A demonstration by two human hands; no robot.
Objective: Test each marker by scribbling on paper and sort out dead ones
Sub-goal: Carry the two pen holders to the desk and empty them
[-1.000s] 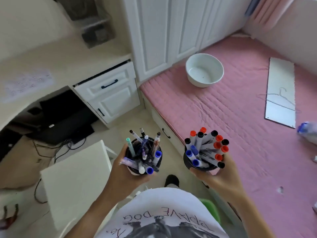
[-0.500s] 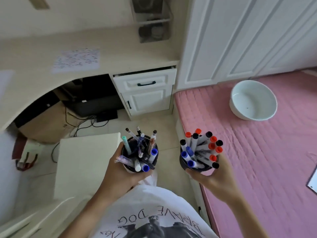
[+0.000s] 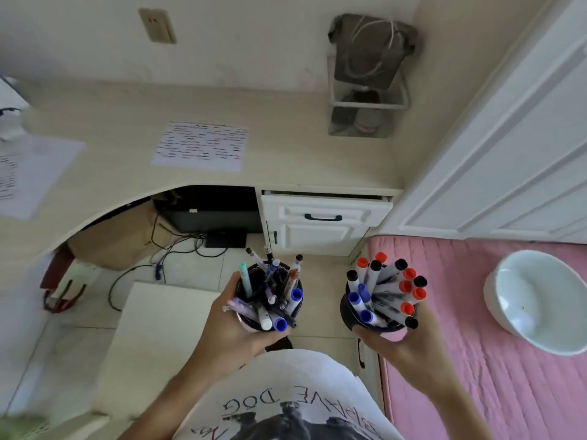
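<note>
Still, two black cups are gripped above the floor: mixed pens (image 3: 270,296) by the left hand (image 3: 235,331), markers (image 3: 386,290) by the right hand (image 3: 403,341).
Since earlier, the desk with its scribbled paper (image 3: 200,146) is swung into view; "DOG" is readable on the shirt (image 3: 286,404).

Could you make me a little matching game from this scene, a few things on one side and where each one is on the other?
Things:
1. cup of mixed pens
2. cup of red, black and blue markers
3. white bowl
4. scribbled paper

Places:
A. on the desk
B. in the right hand
C. on the pink bed
D. in the left hand

Pairs: 1-D, 2-B, 3-C, 4-A
</note>
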